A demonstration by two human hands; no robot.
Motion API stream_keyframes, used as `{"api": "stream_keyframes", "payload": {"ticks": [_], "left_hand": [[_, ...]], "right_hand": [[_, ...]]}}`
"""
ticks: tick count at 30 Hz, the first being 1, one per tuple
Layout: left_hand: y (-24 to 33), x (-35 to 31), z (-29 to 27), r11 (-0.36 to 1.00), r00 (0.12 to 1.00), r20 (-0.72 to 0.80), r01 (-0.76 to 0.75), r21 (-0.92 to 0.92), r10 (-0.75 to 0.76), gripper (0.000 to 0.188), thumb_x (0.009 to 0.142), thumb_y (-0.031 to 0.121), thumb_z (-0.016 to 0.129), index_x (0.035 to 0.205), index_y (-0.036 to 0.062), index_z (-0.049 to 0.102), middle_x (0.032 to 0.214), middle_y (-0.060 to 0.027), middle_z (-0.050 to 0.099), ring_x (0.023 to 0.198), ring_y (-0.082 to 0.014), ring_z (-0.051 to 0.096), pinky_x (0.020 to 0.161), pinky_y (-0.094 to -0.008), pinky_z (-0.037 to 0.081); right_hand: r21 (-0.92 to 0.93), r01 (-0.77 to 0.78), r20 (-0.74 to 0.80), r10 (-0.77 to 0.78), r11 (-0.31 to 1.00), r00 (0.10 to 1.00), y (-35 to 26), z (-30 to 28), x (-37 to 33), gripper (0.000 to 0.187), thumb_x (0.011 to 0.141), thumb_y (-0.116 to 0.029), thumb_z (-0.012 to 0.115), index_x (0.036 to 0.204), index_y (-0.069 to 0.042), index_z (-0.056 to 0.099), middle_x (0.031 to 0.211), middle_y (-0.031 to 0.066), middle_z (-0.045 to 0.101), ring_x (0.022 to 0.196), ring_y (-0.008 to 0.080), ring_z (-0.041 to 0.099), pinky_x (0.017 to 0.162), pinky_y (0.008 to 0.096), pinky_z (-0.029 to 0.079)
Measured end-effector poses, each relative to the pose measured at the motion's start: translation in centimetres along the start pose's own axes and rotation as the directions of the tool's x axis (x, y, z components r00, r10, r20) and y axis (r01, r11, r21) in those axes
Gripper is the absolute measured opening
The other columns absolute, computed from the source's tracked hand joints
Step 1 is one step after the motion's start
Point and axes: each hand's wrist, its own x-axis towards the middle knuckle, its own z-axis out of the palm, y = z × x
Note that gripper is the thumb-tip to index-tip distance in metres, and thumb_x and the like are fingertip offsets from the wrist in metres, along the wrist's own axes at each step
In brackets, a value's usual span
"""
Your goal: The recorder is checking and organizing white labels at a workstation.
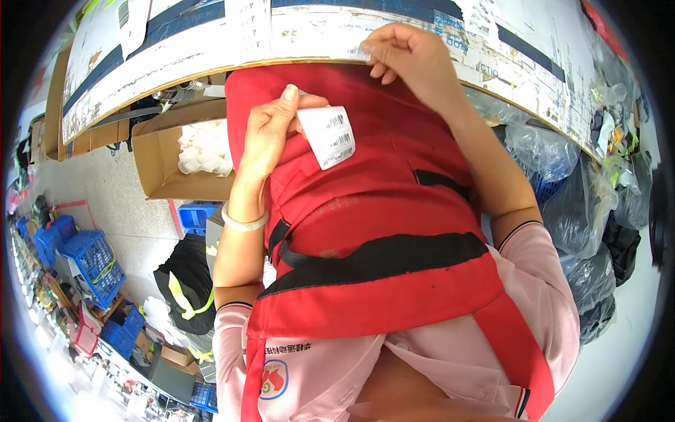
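Observation:
In my left hand (274,130) is a short strip of white barcode labels (330,141), pinched between thumb and fingers. The strip hangs over the red apron (380,169) on my lap, its printed side facing up. My right hand (415,67) is at the near edge of the worktable (190,60), thumb and forefinger closed together. At those fingertips a small white barcode label (358,53) shows against the table edge, partly covered by the fingers. Other white label sheets (247,28) lie on the tabletop farther back.
Under the table at left, an open cardboard box (158,162) holds crumpled white pieces (204,149). Blue plastic crates (98,264) stand on the floor beyond a black bundle (190,278). Clear plastic bags (580,204) crowd the right side.

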Motion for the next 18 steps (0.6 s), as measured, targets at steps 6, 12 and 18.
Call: {"api": "stream_keyframes", "payload": {"ticks": [6, 12, 18], "left_hand": [[0.4, 0.4, 0.3, 0.998, 0.999, -0.043, -0.014, 0.058, 0.016, 0.051, 0.099, 0.04, 0.042, 0.101, -0.0049, 0.067, 0.091, -0.0116, 0.069, 0.078, -0.0148, 0.063, 0.074, -0.0259, 0.049], [0.1, 0.5, 0.2, 1.0, 0.998, -0.061, -0.027, 0.003, 0.027, 0.044, 0.098, 0.036, 0.048, 0.1, -0.0034, 0.068, 0.088, -0.0112, 0.069, 0.078, -0.0142, 0.065, 0.073, -0.0246, 0.051], [0.3, 0.6, 0.3, 0.999, 0.997, -0.077, -0.012, -0.042, 0.009, 0.043, 0.097, 0.036, 0.049, 0.101, -0.0031, 0.068, 0.089, -0.0117, 0.069, 0.078, -0.015, 0.065, 0.073, -0.0255, 0.052]], "right_hand": [[-0.175, -0.119, 0.062, 0.132, 0.977, 0.989, 0.4, -2.1, 2.9, 0.02, 0.089, -0.022, 0.065, 0.093, -0.002, 0.066, 0.073, 0.0004, 0.062, 0.061, 0.0053, 0.057, 0.054, 0.0176, 0.048], [-0.111, -0.182, 0.094, 0.193, 0.977, 0.977, -1.1, -1.7, 4.0, 0.018, 0.087, -0.015, 0.065, 0.086, 0.003, 0.064, 0.067, 0.0067, 0.063, 0.054, 0.0106, 0.058, 0.048, 0.0213, 0.047], [-0.112, -0.214, 0.079, 0.224, 0.97, 0.971, 0.1, -1.7, 4.5, 0.017, 0.087, -0.013, 0.064, 0.085, 0.003, 0.064, 0.067, 0.0065, 0.062, 0.053, 0.0106, 0.058, 0.047, 0.0217, 0.047]]}}
